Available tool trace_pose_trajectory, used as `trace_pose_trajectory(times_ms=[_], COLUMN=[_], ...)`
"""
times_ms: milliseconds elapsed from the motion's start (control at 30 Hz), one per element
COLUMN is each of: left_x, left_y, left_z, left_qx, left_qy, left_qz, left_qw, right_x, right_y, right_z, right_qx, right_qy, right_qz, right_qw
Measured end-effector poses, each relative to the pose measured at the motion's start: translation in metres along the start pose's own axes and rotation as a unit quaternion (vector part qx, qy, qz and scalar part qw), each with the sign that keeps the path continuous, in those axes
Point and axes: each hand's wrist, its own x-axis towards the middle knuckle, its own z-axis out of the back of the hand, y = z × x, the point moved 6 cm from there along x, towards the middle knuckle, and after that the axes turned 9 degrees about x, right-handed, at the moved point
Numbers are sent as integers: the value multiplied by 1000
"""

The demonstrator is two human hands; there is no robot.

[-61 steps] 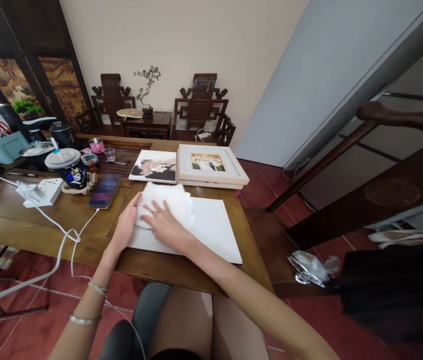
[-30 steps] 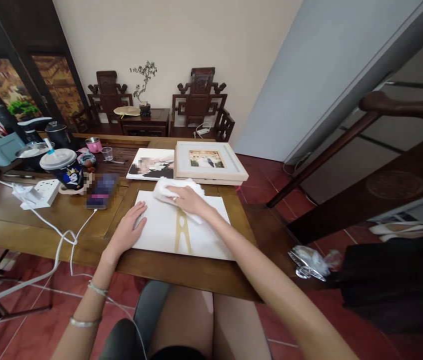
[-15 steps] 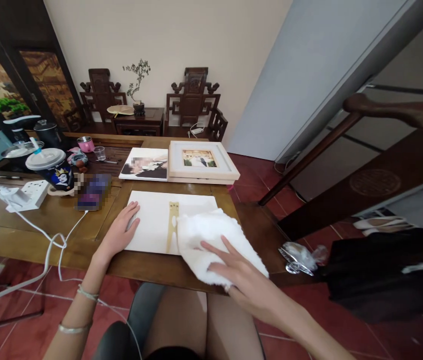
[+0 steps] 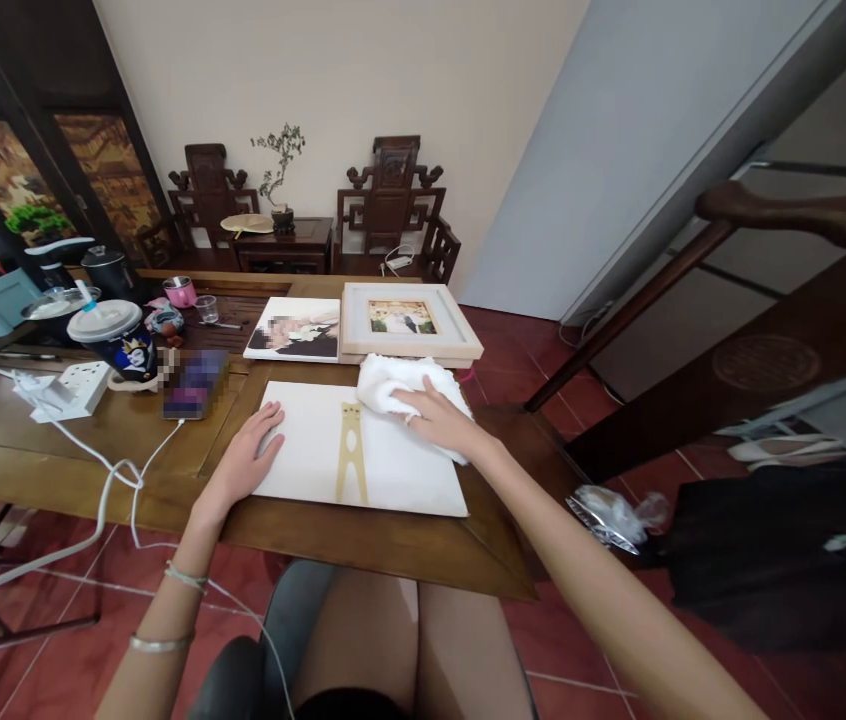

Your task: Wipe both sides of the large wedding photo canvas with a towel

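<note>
A white panel (image 4: 307, 450), like the back of a picture frame, lies flat near the table's front edge. On its middle is a gold A-shaped stand leg (image 4: 351, 450). My left hand (image 4: 252, 450) rests flat on the panel's left edge, fingers stretched out. My right hand (image 4: 438, 415) grips a bunched white cloth (image 4: 400, 378) and presses it on the panel's upper right part. The cloth covers that corner and reaches past the panel's far edge. Some right fingers are sunk in the cloth and partly hidden.
Behind the panel lie a photo print (image 4: 294, 330) and a white framed photo (image 4: 460, 335). To the left are a phone (image 4: 196, 385) on a cable, a lidded cup (image 4: 119, 340) and a power strip (image 4: 82, 388). A wooden chair (image 4: 768, 350) stands at the right.
My right hand has moved the cloth away from me, from the panel's lower right to its upper right. More of the gold leg now shows. My left hand stays on the left edge.
</note>
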Motion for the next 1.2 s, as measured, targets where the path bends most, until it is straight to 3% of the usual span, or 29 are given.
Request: trace_pose_trajectory(times_ms=[167, 367, 500, 567, 667, 767, 900, 1033, 1200], left_x=[0, 0, 0, 0, 0, 0, -1, -1, -1], left_y=[-2, -6, -6, -5, -5, -3, -1, 0, -2], left_z=[2, 3, 3, 3, 2, 1, 0, 0, 1], left_qx=[-1, 6, 11, 14, 17, 14, 6, 1, 2], left_qy=[-8, 3, 14, 16, 18, 18, 10, 8, 10], left_qz=[5, 6, 5, 2, -3, -5, -3, 3, 3], left_qw=[1000, 1000, 1000, 1000, 1000, 1000, 1000, 1000, 1000], right_x=[-25, -110, -141, -140, -120, -84, -29, -5, -44], right_y=[11, 71, 98, 94, 65, 26, -1, 4, 40], right_z=[-3, -17, -18, -16, -12, -7, 2, 0, -17], right_qx=[-10, -8, 13, 33, 61, 57, 26, 7, -38], right_qy=[-3, 64, 103, 108, 96, 56, -2, -18, 5], right_qz=[-12, 33, 58, 46, -21, -69, -51, -21, 25], right_qw=[1000, 997, 993, 993, 993, 994, 998, 1000, 999])
